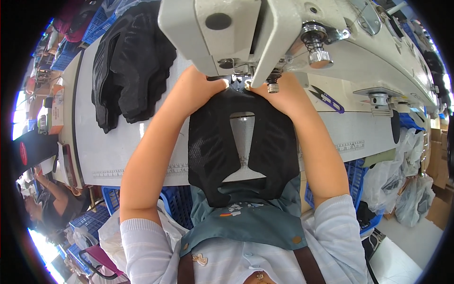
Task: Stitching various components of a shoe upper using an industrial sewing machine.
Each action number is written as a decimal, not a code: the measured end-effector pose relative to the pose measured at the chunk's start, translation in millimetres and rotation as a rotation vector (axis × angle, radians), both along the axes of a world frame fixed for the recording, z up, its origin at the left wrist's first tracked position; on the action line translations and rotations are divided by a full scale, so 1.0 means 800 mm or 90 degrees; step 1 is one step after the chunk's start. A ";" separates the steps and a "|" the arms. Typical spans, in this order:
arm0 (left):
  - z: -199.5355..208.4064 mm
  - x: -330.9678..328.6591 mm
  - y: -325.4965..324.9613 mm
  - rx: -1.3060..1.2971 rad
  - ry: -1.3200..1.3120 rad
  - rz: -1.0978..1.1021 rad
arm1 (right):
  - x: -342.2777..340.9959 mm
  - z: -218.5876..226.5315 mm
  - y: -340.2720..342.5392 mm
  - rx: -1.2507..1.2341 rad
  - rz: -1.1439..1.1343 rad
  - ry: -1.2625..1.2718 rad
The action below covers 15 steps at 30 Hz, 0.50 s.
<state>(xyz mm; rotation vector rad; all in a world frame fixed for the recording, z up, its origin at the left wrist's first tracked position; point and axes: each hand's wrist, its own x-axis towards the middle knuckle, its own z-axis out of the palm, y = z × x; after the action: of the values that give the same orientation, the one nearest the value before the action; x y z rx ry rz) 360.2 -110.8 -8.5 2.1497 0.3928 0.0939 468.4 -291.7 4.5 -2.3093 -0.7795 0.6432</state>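
A black shaped fabric piece (274, 137) with a cut-out in its middle lies on the sewing table and hangs over its front edge onto my apron. Its far end sits under the needle area of a white sewing machine (231, 28). My left hand (203, 87) grips the far edge on the left side of the needle, thumb pressed on the fabric. On the needle's other side, my right hand (279, 92) pinches the same edge. The machine head partly covers the fingers of both hands.
A stack of black fabric pieces (137, 66) lies on the table at the far left. Purple-handled thread snips (327, 99) rest right of my right hand. Blue crates (177, 203) stand below the table's front edge. Another person (54, 199) sits at the far left.
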 end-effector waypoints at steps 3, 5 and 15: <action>-0.005 0.002 0.002 -0.002 -0.019 0.000 | -0.002 0.009 0.001 -0.035 -0.018 0.019; -0.006 0.005 0.003 0.004 -0.011 0.001 | -0.003 0.010 0.001 0.007 -0.001 -0.002; -0.007 0.010 0.006 0.037 -0.023 0.005 | 0.006 -0.028 0.000 0.019 0.020 -0.097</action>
<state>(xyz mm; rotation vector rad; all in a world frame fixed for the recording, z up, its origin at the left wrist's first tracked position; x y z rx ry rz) 368.2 -106.0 -14.3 2.2000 0.3818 0.1504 473.2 -291.6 -17.7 -2.3427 -0.8895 0.4702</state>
